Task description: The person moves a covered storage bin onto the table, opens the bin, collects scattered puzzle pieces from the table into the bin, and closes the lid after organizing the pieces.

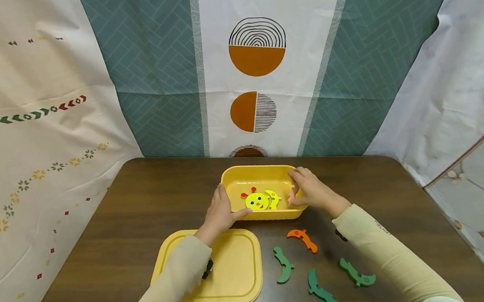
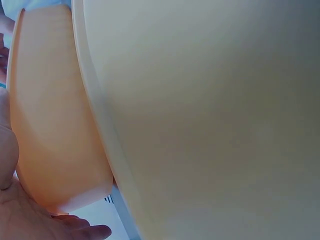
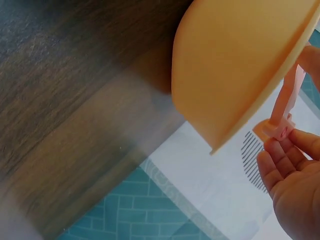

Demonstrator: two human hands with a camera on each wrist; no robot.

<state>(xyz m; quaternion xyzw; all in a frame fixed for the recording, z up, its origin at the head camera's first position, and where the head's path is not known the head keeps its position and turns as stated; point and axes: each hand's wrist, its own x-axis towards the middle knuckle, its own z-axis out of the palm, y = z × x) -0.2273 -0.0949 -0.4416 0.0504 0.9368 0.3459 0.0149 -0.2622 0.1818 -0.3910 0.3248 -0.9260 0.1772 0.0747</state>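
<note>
A yellow plastic box (image 1: 261,172) stands near the back of the table. Inside lie a yellow smiling caterpillar head (image 1: 257,201) with red antennae and a yellow curved piece (image 1: 273,199) beside it. My left hand (image 1: 221,210) holds the box at its front left corner, thumb over the rim and fingers along the outer wall. At the right end, my right hand (image 1: 313,190) pinches a pink curved piece (image 3: 286,102) between thumb and fingers, at the box's rim. In the left wrist view the box wall (image 2: 55,105) shows beside the left hand's fingers.
A yellow lid (image 1: 231,272) lies flat under the left forearm. In front of the box are an orange curved piece (image 1: 303,239) and three green ones, the left piece (image 1: 283,264), the middle piece (image 1: 321,290) and the right piece (image 1: 356,273). A patterned curtain (image 1: 158,81) hangs behind the table.
</note>
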